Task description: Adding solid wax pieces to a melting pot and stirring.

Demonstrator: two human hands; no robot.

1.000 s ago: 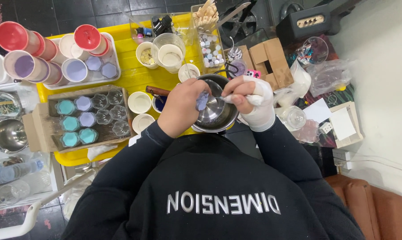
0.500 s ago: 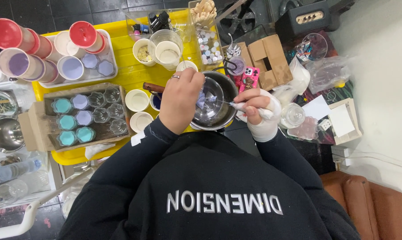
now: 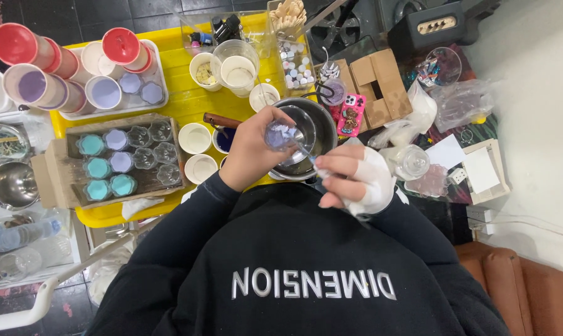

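The small clear cup (image 3: 280,135) of lilac bits looks light, thin-walled and easily crushed, best taken around its sides; it sits over the steel bowl (image 3: 306,134) near the yellow desk's (image 3: 175,102) near edge. The left hand (image 3: 253,149) wraps it snugly, fingers curled; the bandaged right hand (image 3: 356,180) pinches a thin stirring stick (image 3: 306,151).

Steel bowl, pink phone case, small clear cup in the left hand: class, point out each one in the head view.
Steel bowl (image 3: 315,127): head view, on its bare inner wall.
Pink phone case (image 3: 351,114): head view, on its middle.
Small clear cup (image 3: 280,135): head view, on its pale lilac contents, held by the left hand (image 3: 250,152).
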